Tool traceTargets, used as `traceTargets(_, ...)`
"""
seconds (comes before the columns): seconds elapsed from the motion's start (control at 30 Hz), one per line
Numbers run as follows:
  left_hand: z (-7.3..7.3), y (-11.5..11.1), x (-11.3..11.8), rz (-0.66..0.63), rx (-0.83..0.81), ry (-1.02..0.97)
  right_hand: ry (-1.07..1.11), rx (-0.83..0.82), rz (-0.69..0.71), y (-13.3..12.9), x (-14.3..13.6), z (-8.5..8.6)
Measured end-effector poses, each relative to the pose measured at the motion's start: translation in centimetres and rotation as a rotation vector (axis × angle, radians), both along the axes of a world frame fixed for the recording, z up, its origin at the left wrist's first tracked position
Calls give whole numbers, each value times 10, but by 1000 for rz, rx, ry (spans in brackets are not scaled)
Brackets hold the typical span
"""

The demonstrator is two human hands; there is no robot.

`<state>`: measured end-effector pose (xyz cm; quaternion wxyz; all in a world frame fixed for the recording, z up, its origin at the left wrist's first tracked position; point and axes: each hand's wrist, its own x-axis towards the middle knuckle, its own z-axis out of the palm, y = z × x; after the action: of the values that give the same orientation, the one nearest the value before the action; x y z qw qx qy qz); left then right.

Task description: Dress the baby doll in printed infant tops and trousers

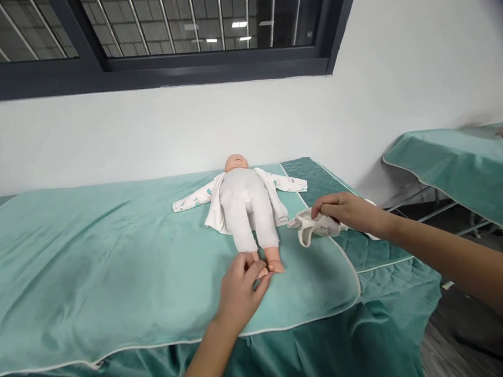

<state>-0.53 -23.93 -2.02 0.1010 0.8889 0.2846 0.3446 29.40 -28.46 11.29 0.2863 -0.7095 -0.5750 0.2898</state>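
Observation:
A baby doll lies on its back, head toward the wall, with its arms spread out. Its white jacket has patterned sleeves and hangs open at the front, over a plain white body and legs. My left hand is closed around the doll's foot on the left side of the view, covering most of it. The other bare foot lies free beside my fingertips. To the right of the doll, my right hand pinches a crumpled white baby garment, whose exact kind I cannot make out.
A light green sheet with white piping covers the bed, over a darker quilted cover. Behind stand a white wall and a dark-framed window. A second green-covered bed is at the right, across a gap showing metal rails.

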Motion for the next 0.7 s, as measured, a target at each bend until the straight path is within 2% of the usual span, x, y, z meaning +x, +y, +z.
traceTargets(0.1,-1,3,-5,-39,-53,-74,148,73,49,-6,-24,28)
traceTargets(0.2,-4,2,-10,-48,-71,-83,152,88,156,-15,-38,50)
traceTargets(0.33,-4,0,-13,-31,-90,17,-156,106,358,-25,-46,62)
traceTargets(0.4,5,1,-14,-49,-145,17,-316,183,423,-27,-50,64)
traceTargets(0.47,26,3,-16,-53,-212,-88,-403,256,490,-27,-56,69)
traceTargets(0.5,41,2,-17,-49,-237,-165,-424,290,515,-27,-60,73)
traceTargets(0.57,80,-2,-16,-69,-231,-297,-438,365,525,-24,-71,86)
traceTargets(0.63,125,-11,-13,-168,-176,-280,-429,450,477,-21,-85,103)
traceTargets(0.7,168,-22,-10,-162,-51,-218,-410,549,436,-19,-99,124)
